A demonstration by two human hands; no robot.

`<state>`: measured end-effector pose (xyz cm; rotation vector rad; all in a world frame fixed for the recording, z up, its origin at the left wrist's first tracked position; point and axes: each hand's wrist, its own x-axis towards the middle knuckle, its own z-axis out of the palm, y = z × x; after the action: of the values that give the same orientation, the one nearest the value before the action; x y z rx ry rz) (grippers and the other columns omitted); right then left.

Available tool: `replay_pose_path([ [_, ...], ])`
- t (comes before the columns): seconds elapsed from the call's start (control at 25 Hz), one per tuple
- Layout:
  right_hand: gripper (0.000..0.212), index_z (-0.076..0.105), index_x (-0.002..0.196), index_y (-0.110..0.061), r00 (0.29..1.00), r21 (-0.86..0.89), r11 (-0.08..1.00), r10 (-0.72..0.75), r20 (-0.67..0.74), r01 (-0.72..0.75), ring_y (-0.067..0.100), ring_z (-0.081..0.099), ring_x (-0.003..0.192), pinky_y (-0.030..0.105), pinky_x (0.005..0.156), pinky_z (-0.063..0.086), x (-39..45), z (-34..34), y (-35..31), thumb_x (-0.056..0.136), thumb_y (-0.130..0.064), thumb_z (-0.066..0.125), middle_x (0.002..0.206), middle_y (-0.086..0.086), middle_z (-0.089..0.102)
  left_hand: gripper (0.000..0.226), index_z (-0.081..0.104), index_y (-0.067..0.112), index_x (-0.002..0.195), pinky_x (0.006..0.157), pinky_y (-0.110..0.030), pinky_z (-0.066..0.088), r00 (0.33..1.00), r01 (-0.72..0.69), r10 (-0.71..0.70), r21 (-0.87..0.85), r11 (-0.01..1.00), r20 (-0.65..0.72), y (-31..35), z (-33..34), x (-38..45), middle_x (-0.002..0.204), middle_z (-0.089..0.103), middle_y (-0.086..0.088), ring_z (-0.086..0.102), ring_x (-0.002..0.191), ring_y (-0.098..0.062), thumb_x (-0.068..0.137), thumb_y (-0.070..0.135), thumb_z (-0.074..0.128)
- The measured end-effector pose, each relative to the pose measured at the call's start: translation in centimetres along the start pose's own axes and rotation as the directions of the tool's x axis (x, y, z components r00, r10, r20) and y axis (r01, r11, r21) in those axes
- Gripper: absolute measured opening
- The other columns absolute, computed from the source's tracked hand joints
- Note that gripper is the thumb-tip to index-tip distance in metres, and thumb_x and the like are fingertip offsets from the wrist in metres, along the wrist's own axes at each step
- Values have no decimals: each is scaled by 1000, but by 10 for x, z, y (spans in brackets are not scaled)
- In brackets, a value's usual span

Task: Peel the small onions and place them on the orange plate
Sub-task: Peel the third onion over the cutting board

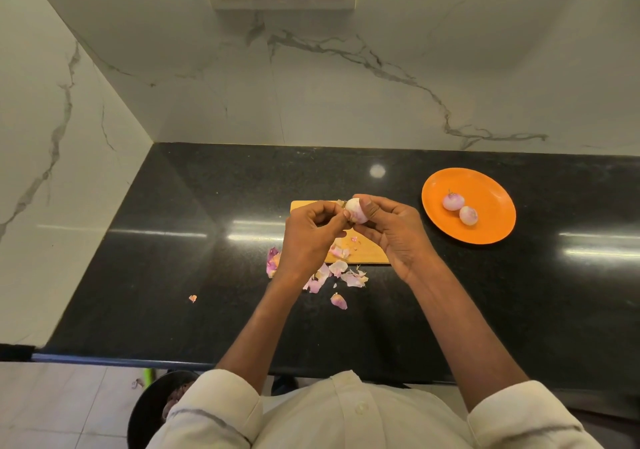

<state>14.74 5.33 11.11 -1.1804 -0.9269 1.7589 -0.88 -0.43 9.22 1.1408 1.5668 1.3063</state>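
Pale-pink skins: loose peelings (332, 274) lie on the black bench (173, 258) just left of and below centre frame, with one stray flake (192, 298) further left; papery and feather-light by the look of them, likely to drift or cling.
Left hand: left hand (304, 234) sits at centre frame, its fingers (341, 218) curled and pinched at the left end of the onion, apparently on a last scrap of skin; what exactly they nip is too small to tell.
Wood board: cutting board (363, 251) lies under both hands, carrying a few skin bits.
Held onion: onion (356, 210) is up off the board between the two hands, almost wholly bare, glossy white with a pink blush; I judge it firm, light and slick once skinned, so best taken round its middle, not by the tapered ends.
Right hand: right hand (391, 230) cradles the onion, thumb and fingers wrapped about its right side.
Orange plate: plate (491, 227) rests on the bench at right of frame, apart from the board.
Peeled pair: two finished onions (460, 208) sit touching on the plate, round enough to roll if it is jostled.
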Motion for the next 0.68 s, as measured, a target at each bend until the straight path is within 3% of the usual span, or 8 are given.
replay_pose_path([
  [0.16, 18, 80, 104, -18, 999, -116, 993, -15, -52, 9, 23, 77, 101, 29, 78, 64, 1, 0, 4, 101, -8, 65, 108, 4, 79, 9, 75, 8, 97, 85, -48, 67, 1000, 10, -10, -11, 1000, -23, -2, -1, -2, 92, 81, -8, 81, 87, -23, 102, 15, 72],
  [0.24, 18, 79, 105, -17, 998, -157, 988, -18, -59, 9, 24, 77, 103, 32, 81, 65, 3, 0, 4, 105, -13, 62, 109, 7, 79, 8, 75, 8, 95, 85, -47, 67, 999, -22, 23, 53, 998, -29, -1, 3, -4, 90, 80, -7, 81, 85, -22, 100, 15, 75],
  [0.36, 26, 77, 116, -14, 999, -112, 993, -29, 37, 33, 25, 76, 106, 37, 89, 64, -1, 2, 3, 103, -32, 63, 112, 8, 79, 9, 76, 10, 97, 80, -38, 67, 993, -78, 90, 157, 984, -72, 4, 6, -1, 88, 77, -3, 77, 81, -20, 97, 19, 77],
  [0.48, 24, 76, 121, -18, 989, -203, 969, -129, 75, 142, 22, 76, 103, 37, 86, 65, -3, 3, 4, 101, -28, 67, 108, 1, 79, 9, 75, 9, 96, 73, -28, 64, 990, -115, 128, 190, 975, -53, 6, 4, 0, 84, 74, -3, 73, 74, -16, 96, 18, 79],
  [0.68, 22, 76, 119, -16, 995, -148, 985, -82, 55, 90, 27, 77, 100, 38, 85, 65, -1, 1, 4, 105, -24, 61, 107, 4, 79, 14, 73, 7, 104, 78, -39, 68, 994, -91, 96, 98, 991, -50, 2, -2, -1, 90, 78, -7, 79, 80, -22, 99, 20, 76],
])
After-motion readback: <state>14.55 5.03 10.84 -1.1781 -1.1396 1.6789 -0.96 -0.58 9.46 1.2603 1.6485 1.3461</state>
